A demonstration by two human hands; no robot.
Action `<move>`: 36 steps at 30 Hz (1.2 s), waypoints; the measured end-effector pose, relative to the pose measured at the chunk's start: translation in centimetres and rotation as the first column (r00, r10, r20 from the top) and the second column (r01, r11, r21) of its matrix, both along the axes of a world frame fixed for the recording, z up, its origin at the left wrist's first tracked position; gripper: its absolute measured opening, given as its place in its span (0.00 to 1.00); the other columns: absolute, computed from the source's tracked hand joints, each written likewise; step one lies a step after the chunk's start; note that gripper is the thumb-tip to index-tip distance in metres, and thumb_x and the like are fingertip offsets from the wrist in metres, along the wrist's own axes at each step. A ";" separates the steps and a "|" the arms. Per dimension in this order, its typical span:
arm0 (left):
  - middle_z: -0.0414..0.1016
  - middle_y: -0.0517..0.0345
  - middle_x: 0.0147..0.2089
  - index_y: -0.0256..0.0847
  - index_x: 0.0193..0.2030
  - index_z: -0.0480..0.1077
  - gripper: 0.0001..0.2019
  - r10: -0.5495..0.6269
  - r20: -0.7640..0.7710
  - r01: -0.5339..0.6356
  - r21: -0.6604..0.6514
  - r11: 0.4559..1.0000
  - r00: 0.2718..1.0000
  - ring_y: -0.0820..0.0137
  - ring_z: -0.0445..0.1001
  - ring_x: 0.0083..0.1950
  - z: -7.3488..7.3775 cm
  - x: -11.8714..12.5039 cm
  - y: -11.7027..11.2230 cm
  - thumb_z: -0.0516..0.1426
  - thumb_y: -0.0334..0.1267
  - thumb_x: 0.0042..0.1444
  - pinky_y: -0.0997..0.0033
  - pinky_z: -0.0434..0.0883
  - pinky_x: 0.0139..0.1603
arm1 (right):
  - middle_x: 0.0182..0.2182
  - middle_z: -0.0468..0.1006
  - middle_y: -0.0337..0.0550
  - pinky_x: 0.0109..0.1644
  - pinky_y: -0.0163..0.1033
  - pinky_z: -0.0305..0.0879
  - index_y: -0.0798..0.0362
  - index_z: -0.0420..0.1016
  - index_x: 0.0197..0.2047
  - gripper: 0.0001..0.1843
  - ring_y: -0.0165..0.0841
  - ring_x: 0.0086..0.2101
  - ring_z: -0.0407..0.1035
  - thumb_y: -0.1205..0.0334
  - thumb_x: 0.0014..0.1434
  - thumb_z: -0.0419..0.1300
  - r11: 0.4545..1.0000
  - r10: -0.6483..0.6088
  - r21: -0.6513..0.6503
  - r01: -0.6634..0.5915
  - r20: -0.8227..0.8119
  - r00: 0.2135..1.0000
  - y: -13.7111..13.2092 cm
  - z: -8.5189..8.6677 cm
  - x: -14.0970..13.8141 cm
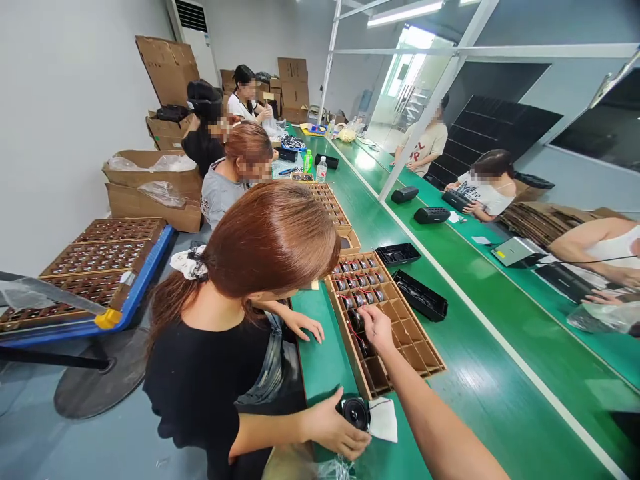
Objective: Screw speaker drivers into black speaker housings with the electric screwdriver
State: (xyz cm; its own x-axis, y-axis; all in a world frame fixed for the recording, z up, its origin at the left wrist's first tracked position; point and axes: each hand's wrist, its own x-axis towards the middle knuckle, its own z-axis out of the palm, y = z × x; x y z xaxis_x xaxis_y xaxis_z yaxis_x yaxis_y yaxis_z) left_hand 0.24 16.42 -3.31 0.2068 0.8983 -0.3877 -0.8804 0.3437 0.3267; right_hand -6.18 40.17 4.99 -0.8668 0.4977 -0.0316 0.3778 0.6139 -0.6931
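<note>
Your right hand (379, 330), fingers drawn nearly together, touching a dark speaker (356, 323) in the divided box (409, 331) beneath, firmness of grip impossible to tell, black cases (421, 297) beyond to its right, a co-worker's hand (334, 427) nearer you, cupping a round speaker (355, 413).

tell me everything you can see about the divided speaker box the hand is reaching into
The divided speaker box is tan, open-topped and cardboard-looking, with thin dividers forming a grid. Round speakers with red wires sit in its far rows; darker parts lie along its left side. It rests flat on the green tabletop, slanting across the view. The wearer's right hand reaches in, fingertips at a dark part; the grip is unclear.
</note>
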 end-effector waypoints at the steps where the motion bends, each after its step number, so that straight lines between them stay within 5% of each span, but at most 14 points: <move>1: 0.82 0.44 0.51 0.48 0.49 0.79 0.35 0.005 0.023 -0.005 -0.025 1.000 1.000 0.43 0.62 0.72 0.2 -0.6 -0.1 0.66 0.72 0.43 0.38 0.47 0.75 | 0.50 0.78 0.48 0.58 0.53 0.74 0.56 0.76 0.52 0.17 0.40 0.50 0.74 0.50 0.70 0.61 0.999 -0.030 -0.034 0.028 -0.050 0.998 0.1 0.5 0.5; 8: 0.78 0.48 0.58 0.44 0.56 0.74 0.16 0.271 0.135 -0.220 -0.304 0.927 0.953 0.54 0.73 0.63 3.8 -7.2 -1.1 0.62 0.49 0.66 0.44 0.71 0.62 | 0.49 0.81 0.50 0.65 0.57 0.67 0.56 0.78 0.44 0.25 0.41 0.55 0.73 0.40 0.69 0.57 0.958 -0.142 -0.280 0.058 -0.291 0.946 -1.6 8.7 8.2; 11: 0.78 0.48 0.57 0.40 0.57 0.73 0.15 0.449 0.169 -0.345 -0.427 0.836 0.878 0.58 0.77 0.56 6.4 -8.6 -0.8 0.61 0.45 0.69 0.50 0.77 0.56 | 0.45 0.84 0.52 0.59 0.50 0.72 0.54 0.82 0.40 0.27 0.43 0.48 0.77 0.36 0.64 0.60 0.920 -0.152 -0.386 0.059 -0.215 0.965 -5.4 12.2 13.4; 14: 0.76 0.48 0.59 0.38 0.58 0.73 0.17 0.588 0.199 -0.415 -0.536 0.735 0.784 0.61 0.78 0.52 9.0 -8.4 0.6 0.62 0.45 0.68 0.55 0.80 0.50 | 0.40 0.85 0.52 0.50 0.44 0.74 0.53 0.84 0.35 0.28 0.44 0.43 0.78 0.35 0.63 0.60 0.857 -0.140 -0.511 0.070 -0.099 0.985 -10.6 13.9 18.5; 17: 0.75 0.48 0.60 0.39 0.60 0.72 0.18 0.577 0.139 -0.434 -0.527 0.731 0.805 0.60 0.77 0.54 10.9 -7.2 3.0 0.61 0.45 0.68 0.53 0.79 0.52 | 0.35 0.84 0.49 0.40 0.38 0.70 0.52 0.84 0.32 0.28 0.39 0.36 0.75 0.34 0.61 0.61 0.788 -0.118 -0.607 0.101 0.012 0.993 -15.7 13.8 22.6; 24: 0.72 0.46 0.64 0.42 0.63 0.70 0.22 0.315 -0.111 -0.334 -0.279 0.900 0.942 0.56 0.73 0.61 12.3 -5.3 8.3 0.61 0.50 0.68 0.44 0.75 0.60 | 0.27 0.78 0.45 0.33 0.35 0.61 0.53 0.83 0.33 0.33 0.33 0.29 0.65 0.29 0.59 0.60 0.709 -0.224 -0.652 0.269 0.153 0.962 -20.6 11.5 26.1; 32: 0.71 0.50 0.65 0.39 0.60 0.72 0.18 0.222 -0.392 -0.256 -0.037 0.966 0.893 0.52 0.72 0.63 9.0 -4.3 11.1 0.61 0.45 0.69 0.46 0.74 0.62 | 0.28 0.78 0.45 0.36 0.35 0.62 0.56 0.81 0.31 0.32 0.32 0.32 0.68 0.32 0.60 0.62 0.620 -0.164 -0.744 0.248 0.186 0.969 -20.9 11.6 25.6; 36: 0.71 0.50 0.65 0.40 0.59 0.73 0.16 0.201 -0.494 -0.219 0.021 0.975 0.846 0.52 0.71 0.64 7.5 -4.2 11.9 0.59 0.45 0.70 0.46 0.73 0.63 | 0.43 0.82 0.51 0.36 0.38 0.73 0.53 0.80 0.50 0.36 0.38 0.39 0.78 0.30 0.68 0.48 0.496 -0.105 -0.833 0.246 0.224 0.969 -19.2 10.3 25.3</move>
